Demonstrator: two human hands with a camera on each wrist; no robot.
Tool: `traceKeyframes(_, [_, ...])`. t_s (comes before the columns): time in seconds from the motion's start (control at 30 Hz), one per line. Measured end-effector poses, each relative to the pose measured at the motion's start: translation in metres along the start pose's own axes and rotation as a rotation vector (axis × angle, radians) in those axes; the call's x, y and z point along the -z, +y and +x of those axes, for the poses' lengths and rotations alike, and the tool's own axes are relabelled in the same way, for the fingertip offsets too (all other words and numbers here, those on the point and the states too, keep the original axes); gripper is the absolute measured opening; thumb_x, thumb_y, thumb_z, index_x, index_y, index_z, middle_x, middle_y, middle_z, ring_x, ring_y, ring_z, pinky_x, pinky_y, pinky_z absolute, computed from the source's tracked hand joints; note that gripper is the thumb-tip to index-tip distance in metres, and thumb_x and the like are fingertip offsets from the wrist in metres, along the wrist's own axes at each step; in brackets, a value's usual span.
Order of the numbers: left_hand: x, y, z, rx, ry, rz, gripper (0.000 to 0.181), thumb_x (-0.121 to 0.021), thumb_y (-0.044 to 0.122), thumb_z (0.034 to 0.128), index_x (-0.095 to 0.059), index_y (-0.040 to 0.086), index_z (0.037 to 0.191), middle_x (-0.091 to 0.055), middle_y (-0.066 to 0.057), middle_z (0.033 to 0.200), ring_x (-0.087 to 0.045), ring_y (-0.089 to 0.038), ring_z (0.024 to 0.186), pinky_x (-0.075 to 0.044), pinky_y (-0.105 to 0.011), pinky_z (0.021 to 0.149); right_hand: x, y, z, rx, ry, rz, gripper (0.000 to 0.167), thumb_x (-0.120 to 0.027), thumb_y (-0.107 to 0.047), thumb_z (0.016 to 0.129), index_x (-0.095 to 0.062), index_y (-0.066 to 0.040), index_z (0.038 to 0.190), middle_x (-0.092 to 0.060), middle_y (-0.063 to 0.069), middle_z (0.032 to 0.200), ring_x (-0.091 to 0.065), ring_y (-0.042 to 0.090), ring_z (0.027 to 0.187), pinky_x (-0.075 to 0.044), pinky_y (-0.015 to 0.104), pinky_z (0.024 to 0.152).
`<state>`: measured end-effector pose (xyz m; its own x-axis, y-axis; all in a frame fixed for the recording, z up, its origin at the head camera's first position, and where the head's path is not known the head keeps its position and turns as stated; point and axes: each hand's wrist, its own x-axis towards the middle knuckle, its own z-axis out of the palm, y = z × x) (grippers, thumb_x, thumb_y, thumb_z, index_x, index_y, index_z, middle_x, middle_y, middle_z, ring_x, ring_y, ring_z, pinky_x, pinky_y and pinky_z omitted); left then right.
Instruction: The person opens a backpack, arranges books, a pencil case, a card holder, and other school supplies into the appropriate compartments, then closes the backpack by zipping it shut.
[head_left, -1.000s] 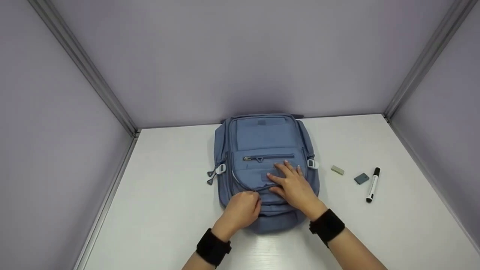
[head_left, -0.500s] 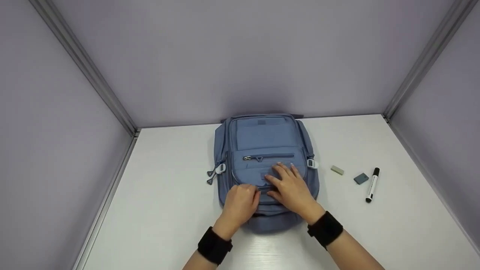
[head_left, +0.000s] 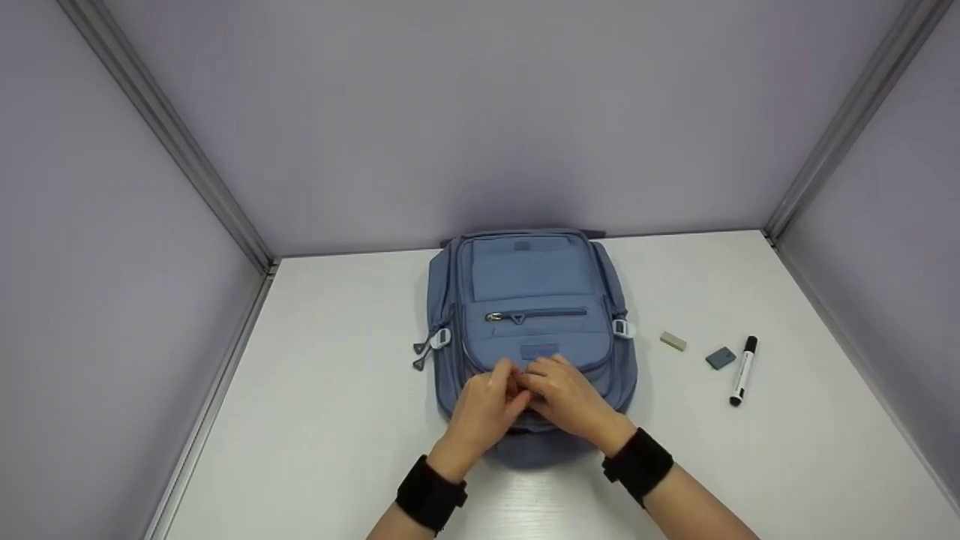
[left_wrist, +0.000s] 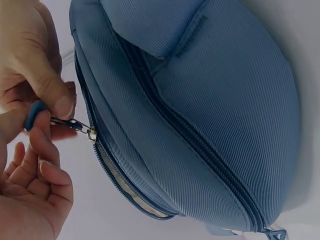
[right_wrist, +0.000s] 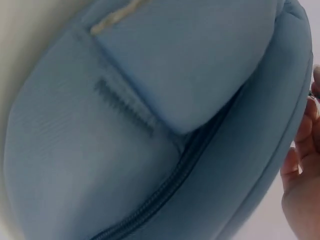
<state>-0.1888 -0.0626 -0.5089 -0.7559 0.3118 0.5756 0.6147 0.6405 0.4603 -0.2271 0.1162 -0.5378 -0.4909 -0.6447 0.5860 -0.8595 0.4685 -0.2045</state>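
A blue backpack (head_left: 536, 274) lies front side up on the white table. Both hands meet at its lower front pocket. In the left wrist view, my left hand (left_wrist: 35, 195) pinches the blue end of a zipper pull (left_wrist: 34, 115) between thumb and finger. My right hand (left_wrist: 32, 60) comes from above, its thumb and a finger pinching the same pull nearer the metal slider (left_wrist: 92, 135). On one side of the slider the zipper gapes, baring pale lining (left_wrist: 132, 187). From the head, the hands cover the pull. The right wrist view shows only part of my right hand (right_wrist: 305, 185).
Right of the backpack lie a small pale green block (head_left: 673, 341), a dark grey-blue block (head_left: 721, 358) and a black-capped white marker (head_left: 743, 371). Zipper pulls (head_left: 420, 356) hang at the backpack's left side. Grey panels (head_left: 517, 120) wall the table (head_left: 330, 375).
My right hand has lifted its spread fingers off the pocket front and come down to meet my left hand at the zipper pull. My left hand has shifted slightly up the backpack.
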Motion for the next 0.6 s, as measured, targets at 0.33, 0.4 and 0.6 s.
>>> traceKeyframes(0.33, [0.002, -0.031, 0.003, -0.066, -0.045, 0.191, 0.028, -0.068, 0.009, 0.0882, -0.068, 0.005, 0.116, -0.067, -0.009, 0.113, -0.062, -0.026, 0.108, -0.046, -0.044, 0.096, 0.001, -0.003, -0.001, -0.108, 0.021, 0.063, 0.017, -0.076, -0.003, 0.075, -0.067, -0.009, 0.088, -0.062, -0.001, 0.079, -0.057, 0.010, 0.069, -0.049, 0.027, 0.058])
traceKeyframes(0.4, [0.003, -0.038, 0.001, -0.069, -0.122, 0.226, 0.032, -0.067, 0.013, 0.0918, -0.066, 0.004, 0.122, -0.064, -0.011, 0.124, -0.057, -0.029, 0.120, -0.043, -0.045, 0.101, 0.000, -0.003, -0.002, -0.114, -0.002, 0.077, 0.016, -0.076, -0.007, 0.075, -0.067, -0.011, 0.087, -0.060, -0.003, 0.076, -0.054, 0.008, 0.066, -0.047, 0.024, 0.056])
traceKeyframes(0.6, [0.004, -0.051, -0.004, -0.093, -0.245, 0.288, 0.034, -0.065, 0.020, 0.0959, -0.066, 0.009, 0.128, -0.059, -0.009, 0.135, -0.049, -0.030, 0.130, -0.036, -0.046, 0.108, 0.003, -0.003, -0.001, -0.130, -0.067, 0.139, 0.012, -0.075, -0.010, 0.077, -0.065, -0.014, 0.083, -0.056, -0.007, 0.073, -0.052, 0.005, 0.063, -0.045, 0.023, 0.055])
